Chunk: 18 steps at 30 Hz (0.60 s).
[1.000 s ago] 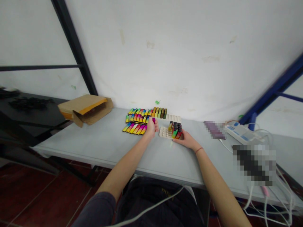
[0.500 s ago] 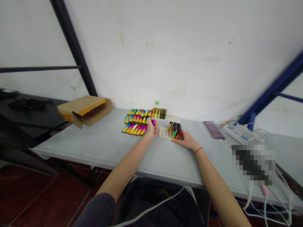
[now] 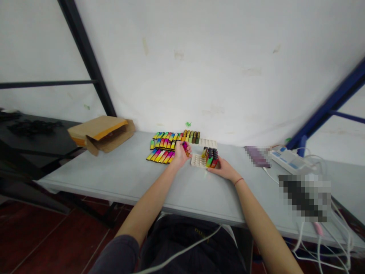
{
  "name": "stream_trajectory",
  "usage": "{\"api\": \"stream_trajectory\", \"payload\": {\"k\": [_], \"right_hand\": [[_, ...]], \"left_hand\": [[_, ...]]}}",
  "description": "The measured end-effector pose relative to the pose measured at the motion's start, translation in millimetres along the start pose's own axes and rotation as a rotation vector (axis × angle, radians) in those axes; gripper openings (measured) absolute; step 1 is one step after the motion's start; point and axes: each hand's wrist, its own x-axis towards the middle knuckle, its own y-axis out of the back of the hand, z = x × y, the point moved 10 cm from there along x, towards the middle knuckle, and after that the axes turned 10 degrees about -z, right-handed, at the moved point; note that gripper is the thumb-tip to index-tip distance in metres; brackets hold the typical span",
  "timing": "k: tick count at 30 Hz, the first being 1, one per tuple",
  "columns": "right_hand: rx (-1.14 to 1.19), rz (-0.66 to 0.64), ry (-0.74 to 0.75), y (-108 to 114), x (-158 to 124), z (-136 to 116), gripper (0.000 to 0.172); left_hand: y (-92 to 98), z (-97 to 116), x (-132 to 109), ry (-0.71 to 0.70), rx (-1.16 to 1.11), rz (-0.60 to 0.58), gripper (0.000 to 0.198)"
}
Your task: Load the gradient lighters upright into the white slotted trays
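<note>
I see a magenta lighter (image 3: 185, 147) pinched in my left hand (image 3: 179, 154), fingers closed round it, just left of the white tray (image 3: 197, 161). My right hand (image 3: 224, 168) rests against the tray's near right corner, fingers curled on its edge beside the upright lighters (image 3: 211, 156). Left of the tray, rows of rainbow lighters (image 3: 165, 146) lie on the bench (image 3: 114, 175).

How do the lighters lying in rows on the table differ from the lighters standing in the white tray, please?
The loose lighters lie flat on the table in rows, left of the left hand; the tray lighters stand upright in the white tray, by the right hand. The loose lighters are many more, while the tray lighters fill only one end. Both groups are multicoloured.
</note>
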Motion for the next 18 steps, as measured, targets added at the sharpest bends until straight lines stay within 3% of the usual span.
{"api": "stream_trajectory", "payload": {"k": [7, 18], "right_hand": [[-0.008, -0.009, -0.005, -1.3, 1.2, 2.0, 0.068], [-0.002, 0.019, 0.004, -0.5, 1.5, 4.6, 0.067]], "left_hand": [[4.8, 14.6, 2.1, -0.138, -0.003, 0.085, 0.019], [3.3, 8.5, 3.6, -0.119, -0.019, 0.055, 0.022]]}}
